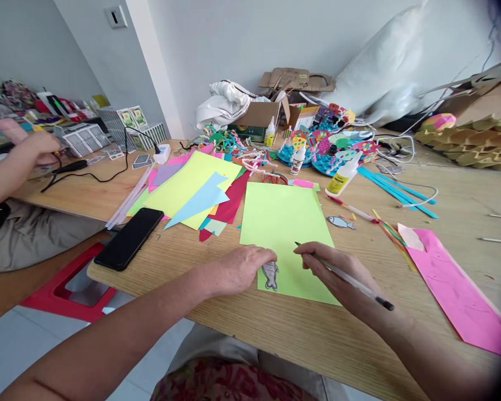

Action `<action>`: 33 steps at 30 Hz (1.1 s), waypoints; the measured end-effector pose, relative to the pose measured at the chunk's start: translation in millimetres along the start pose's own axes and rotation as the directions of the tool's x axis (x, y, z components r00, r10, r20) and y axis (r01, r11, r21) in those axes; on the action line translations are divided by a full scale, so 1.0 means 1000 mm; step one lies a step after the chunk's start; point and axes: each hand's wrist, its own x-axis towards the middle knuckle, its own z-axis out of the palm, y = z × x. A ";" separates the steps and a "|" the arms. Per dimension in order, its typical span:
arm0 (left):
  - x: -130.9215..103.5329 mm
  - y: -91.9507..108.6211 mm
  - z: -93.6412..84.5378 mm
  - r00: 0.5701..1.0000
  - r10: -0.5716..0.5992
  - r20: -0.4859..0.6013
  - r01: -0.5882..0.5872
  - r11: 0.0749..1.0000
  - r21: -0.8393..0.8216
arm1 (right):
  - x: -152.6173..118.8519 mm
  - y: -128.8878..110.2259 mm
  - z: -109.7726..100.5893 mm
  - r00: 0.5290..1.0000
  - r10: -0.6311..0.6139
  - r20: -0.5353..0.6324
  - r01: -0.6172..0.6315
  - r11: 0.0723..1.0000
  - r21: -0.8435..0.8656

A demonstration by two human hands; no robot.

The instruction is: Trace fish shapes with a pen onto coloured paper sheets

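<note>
A light green sheet of paper [287, 214] lies in front of me on the wooden table. On its lower left part is a small grey fish cutout [270, 277], tail toward me. My left hand [236, 268] is closed, its fingertips pinning the top of this cutout against the sheet; the cutout's upper end is hidden under them. Over the sheet's right side my right hand [336, 273] grips a pen [354, 285] with a clear barrel. The pen's dark tip points left, just above the paper; I cannot tell if it touches.
Coloured paper sheets [183, 186] and a black phone [129, 238] lie to the left. Beyond are glue bottles [344, 175] and colourful paper crafts [321, 142]. A pale blue fish cutout [340, 222] and pink paper [455, 289] lie right. Another person's hand [44, 146] shows far left.
</note>
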 end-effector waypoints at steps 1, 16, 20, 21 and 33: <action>0.000 0.000 0.000 1.000 0.004 -0.006 -0.004 1.000 -0.003 | 0.004 0.000 0.000 1.000 -0.019 0.023 0.020 0.999 -0.025; 0.001 0.004 -0.014 0.989 -0.052 -0.141 0.041 0.996 -0.078 | 0.023 0.019 0.023 0.995 -0.085 0.061 0.082 0.996 0.043; 0.006 0.003 -0.024 0.996 -0.006 -0.086 0.010 0.999 0.048 | 0.022 0.022 0.024 0.996 -0.089 0.005 0.088 0.993 0.083; 0.009 0.003 -0.025 0.998 0.024 -0.055 -0.019 0.996 0.086 | 0.021 0.023 0.024 0.996 -0.092 -0.013 0.092 0.992 0.087; 0.048 0.010 -0.043 0.903 0.228 0.364 -0.374 0.833 0.407 | 0.021 0.016 0.015 0.983 -0.112 -0.144 0.123 0.990 0.064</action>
